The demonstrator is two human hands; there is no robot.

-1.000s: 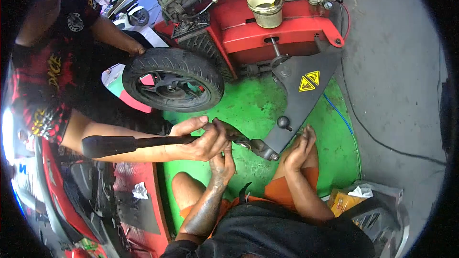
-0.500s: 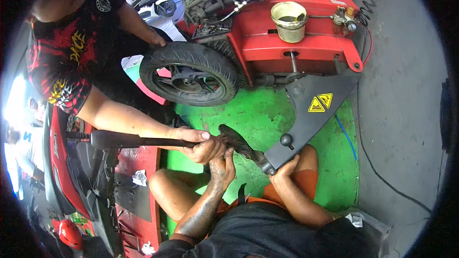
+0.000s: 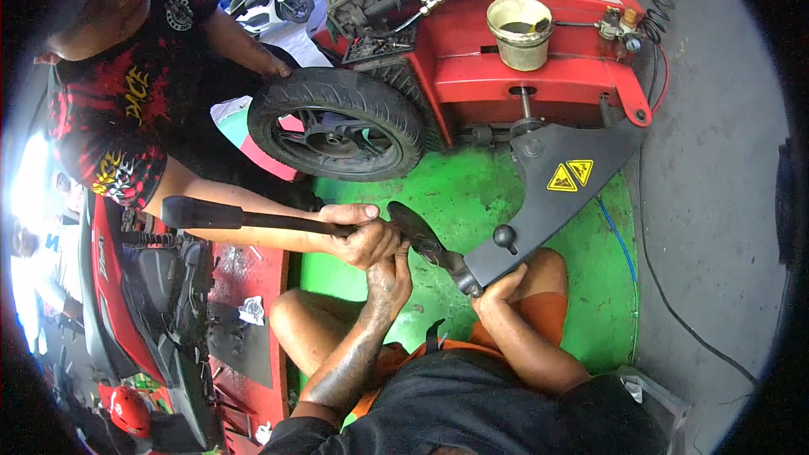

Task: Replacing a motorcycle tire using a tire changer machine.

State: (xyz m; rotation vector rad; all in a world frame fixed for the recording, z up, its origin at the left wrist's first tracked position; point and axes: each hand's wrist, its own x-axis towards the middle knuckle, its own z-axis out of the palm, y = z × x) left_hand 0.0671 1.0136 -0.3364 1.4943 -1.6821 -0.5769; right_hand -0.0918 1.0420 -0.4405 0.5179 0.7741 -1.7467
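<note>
A co-worker's hand [image 3: 371, 240] grips a long black bar [image 3: 215, 212]. Just below it my left hand [image 3: 388, 282] has its fingers raised and closed, partly hidden, on something I cannot make out beside the curved black paddle [image 3: 409, 223]. That paddle joins the lower end of a dark grey machine arm [image 3: 539, 211] with a ball knob [image 3: 506, 236] and yellow warning stickers. My right hand [image 3: 497, 291] grips the underside of this arm near the joint. The co-worker's other hand [image 3: 278, 67] rests on an upright motorcycle wheel [image 3: 337, 84].
A red machine [image 3: 472, 76] stands ahead, carrying a pale bucket [image 3: 518, 34] and air fittings. Green floor [image 3: 447, 177] lies beneath. A motorcycle [image 3: 126, 286], red platform [image 3: 253, 257] and red helmet [image 3: 128, 411] are at left. A cable [image 3: 691, 320] runs along the grey floor at right.
My right hand has moved from beside the grey arm onto its underside. The co-worker's gripping hand shifted slightly up and left. The view has shifted, so the machine sits further right.
</note>
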